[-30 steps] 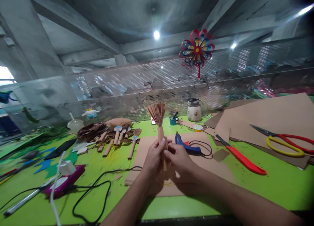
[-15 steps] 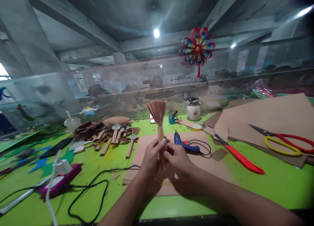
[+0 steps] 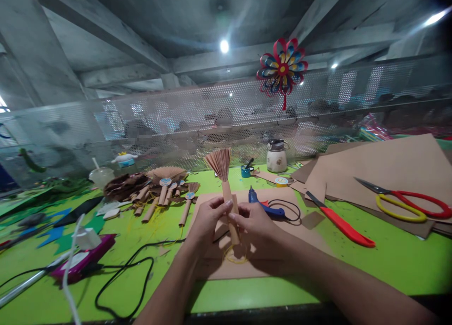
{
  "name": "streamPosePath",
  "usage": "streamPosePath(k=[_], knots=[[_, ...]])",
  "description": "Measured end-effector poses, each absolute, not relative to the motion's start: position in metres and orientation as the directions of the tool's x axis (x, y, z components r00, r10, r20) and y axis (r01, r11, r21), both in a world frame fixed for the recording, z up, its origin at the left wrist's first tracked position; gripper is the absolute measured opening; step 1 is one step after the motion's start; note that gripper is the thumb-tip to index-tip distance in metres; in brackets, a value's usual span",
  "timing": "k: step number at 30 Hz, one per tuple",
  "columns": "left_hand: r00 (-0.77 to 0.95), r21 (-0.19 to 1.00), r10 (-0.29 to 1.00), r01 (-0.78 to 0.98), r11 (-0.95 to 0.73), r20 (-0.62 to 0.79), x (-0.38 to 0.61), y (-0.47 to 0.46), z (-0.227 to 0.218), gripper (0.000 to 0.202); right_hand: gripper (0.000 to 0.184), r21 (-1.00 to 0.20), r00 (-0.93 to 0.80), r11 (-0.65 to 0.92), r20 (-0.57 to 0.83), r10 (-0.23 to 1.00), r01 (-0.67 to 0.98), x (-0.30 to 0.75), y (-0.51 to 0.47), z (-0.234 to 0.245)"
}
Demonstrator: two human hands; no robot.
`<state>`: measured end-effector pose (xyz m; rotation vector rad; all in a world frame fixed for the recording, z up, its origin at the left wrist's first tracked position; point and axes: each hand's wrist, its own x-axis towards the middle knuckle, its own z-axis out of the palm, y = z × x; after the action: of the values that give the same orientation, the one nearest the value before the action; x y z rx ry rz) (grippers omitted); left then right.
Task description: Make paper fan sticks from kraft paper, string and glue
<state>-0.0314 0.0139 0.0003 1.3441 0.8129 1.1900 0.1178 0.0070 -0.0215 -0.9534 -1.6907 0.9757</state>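
A folded brown paper fan (image 3: pixel 219 167) with a rolled paper handle is held between both my hands, its pleats pointing up and tilted slightly left. My left hand (image 3: pixel 212 217) pinches the handle from the left side. From the right, my right hand (image 3: pixel 254 219) grips the same handle with thumb and fingers. Yellow string (image 3: pixel 235 255) loops below the handle's lower end. Beneath my hands lies a brown paper sheet (image 3: pixel 282 264). A blue glue gun (image 3: pixel 264 206) rests on that sheet, just beyond my right hand.
Several finished paper fans (image 3: pixel 165 186) lie to the left, near a purple power strip (image 3: pixel 84 259) and black cable (image 3: pixel 125 261). On the right are a red-handled knife (image 3: pixel 348 228), scissors (image 3: pixel 399 212) and large brown paper sheets (image 3: pixel 384 165). A flask (image 3: pixel 276 158) stands behind.
The fan's head has tilted and shifted a little to the left, and its handle's lower end now shows below my hands. Both hands still hold it.
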Motion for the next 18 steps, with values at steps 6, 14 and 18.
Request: streamPosePath(k=[6, 14, 18], knots=[[0.233, 0.977, 0.961, -0.185, -0.105, 0.147, -0.033, 0.016, 0.001, 0.024, 0.026, -0.903, -0.431, 0.419, 0.341, 0.835, 0.097, 0.133, 0.009, -0.008], [0.162, 0.973, 0.984, -0.226, -0.034, 0.072, -0.030, 0.015, 0.003, 0.025, 0.022, -0.889, 0.025, 0.368, 0.389, 0.921, 0.272, 0.152, 0.034, -0.014], [0.142, 0.974, 0.988, -0.225, -0.022, 0.055, -0.030, 0.018, -0.002, 0.025, 0.016, -0.894, 0.064, 0.349, 0.380, 0.923, 0.281, 0.162, 0.044, -0.020]])
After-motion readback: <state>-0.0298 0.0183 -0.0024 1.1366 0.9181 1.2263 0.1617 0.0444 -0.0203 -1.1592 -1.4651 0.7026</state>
